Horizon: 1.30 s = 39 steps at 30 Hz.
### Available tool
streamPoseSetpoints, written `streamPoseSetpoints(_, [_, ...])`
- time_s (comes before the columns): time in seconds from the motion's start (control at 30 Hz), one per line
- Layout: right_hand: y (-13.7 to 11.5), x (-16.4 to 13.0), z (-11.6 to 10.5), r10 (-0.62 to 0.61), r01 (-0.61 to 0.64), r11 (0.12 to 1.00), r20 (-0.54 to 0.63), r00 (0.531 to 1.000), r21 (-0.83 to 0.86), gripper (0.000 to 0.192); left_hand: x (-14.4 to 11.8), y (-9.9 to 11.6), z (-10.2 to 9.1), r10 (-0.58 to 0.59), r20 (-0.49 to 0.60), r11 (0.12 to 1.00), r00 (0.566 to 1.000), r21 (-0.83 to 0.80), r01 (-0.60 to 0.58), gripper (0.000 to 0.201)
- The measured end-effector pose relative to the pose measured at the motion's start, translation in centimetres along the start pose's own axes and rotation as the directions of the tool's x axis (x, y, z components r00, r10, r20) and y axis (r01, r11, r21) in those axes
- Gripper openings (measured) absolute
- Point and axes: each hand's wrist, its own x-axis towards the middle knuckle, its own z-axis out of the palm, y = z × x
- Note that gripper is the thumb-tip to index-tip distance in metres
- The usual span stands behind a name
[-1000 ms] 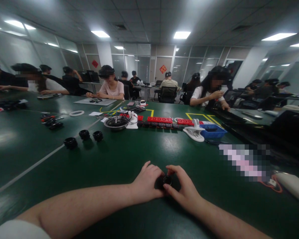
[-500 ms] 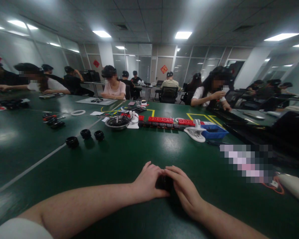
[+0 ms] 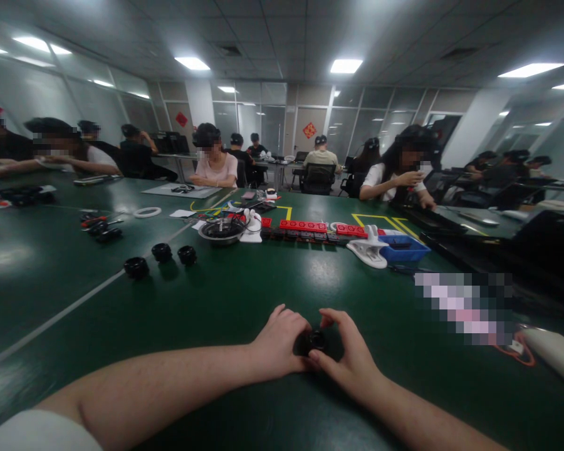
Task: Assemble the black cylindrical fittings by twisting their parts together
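Note:
A small black cylindrical part (image 3: 316,340) with a round opening rests low over the green table in front of me. My left hand (image 3: 282,343) is closed around its left side, thumb in front and fingers behind. On the other side, my right hand (image 3: 350,351) is held in a wide C shape, thumb and fingers apart. Its thumb tip comes close to the part's front edge; whether it touches I cannot tell. Three similar black round parts stand farther off to the left: one in front (image 3: 136,267), one behind (image 3: 161,252) and one to the right (image 3: 187,255).
Across the green table (image 3: 244,288) lie a metal bowl (image 3: 220,232) of cables, a red-and-black power strip (image 3: 305,227), a white clamp (image 3: 370,250) and a blue tray (image 3: 407,249). Black-handled tools (image 3: 101,227) lie far left. A white pouch (image 3: 557,354) sits right. Several people sit beyond.
My right hand has opened: its fingers were laid over the black part and now spread away from it, with the thumb showing. The left hand keeps its place around the part.

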Motion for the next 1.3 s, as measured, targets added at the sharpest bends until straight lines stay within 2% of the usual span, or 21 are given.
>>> streamPoseSetpoints(0.27, [0.0, 0.0, 0.3, -0.018, 0.013, 0.997, 0.059, 0.998, 0.078, 0.040, 0.0, 0.2, -0.2, -0.014, 0.006, 1.000, 1.000, 0.002, 0.014, 0.037])
streamPoseSetpoints(0.6, [-1.1, 0.3, -0.7, -0.190, 0.159, 0.968, 0.151, 0.970, 0.195, 0.039, 0.1, -0.2, 0.2, 0.008, 0.006, 1.000, 1.000, 0.010, -0.008, 0.042])
streamPoseSetpoints(0.77, [-1.3, 0.0, -1.0, -0.237, 0.216, 0.962, 0.117, 0.964, 0.168, 0.038, 0.1, -0.2, 0.2, 0.000, -0.001, 1.000, 1.000, -0.005, 0.000, 0.040])
streamPoseSetpoints(0.9, [-0.8, -0.2, -0.7, -0.181, 0.170, 0.980, 0.106, 0.978, 0.101, 0.043, 0.1, -0.2, 0.0, -0.002, 0.009, 1.000, 1.000, -0.010, 0.002, 0.042])
streamPoseSetpoints(1.0, [-0.1, -0.1, -0.2, -0.063, 0.062, 0.998, 0.065, 0.996, 0.027, 0.047, 0.1, -0.2, 0.1, -0.003, 0.004, 1.000, 1.000, -0.005, 0.003, 0.040])
streamPoseSetpoints(1.13, [0.4, 0.1, 0.3, 0.060, -0.059, 0.998, 0.036, 0.998, -0.014, 0.053, 0.1, -0.2, 0.3, -0.004, -0.019, 1.000, 1.000, -0.005, 0.003, 0.039])
streamPoseSetpoints(1.3, [0.4, 0.1, 0.6, 0.079, -0.079, 0.997, 0.035, 0.996, 0.005, 0.043, 0.1, 0.0, 0.3, 0.002, -0.028, 1.000, 1.000, 0.011, -0.002, 0.038])
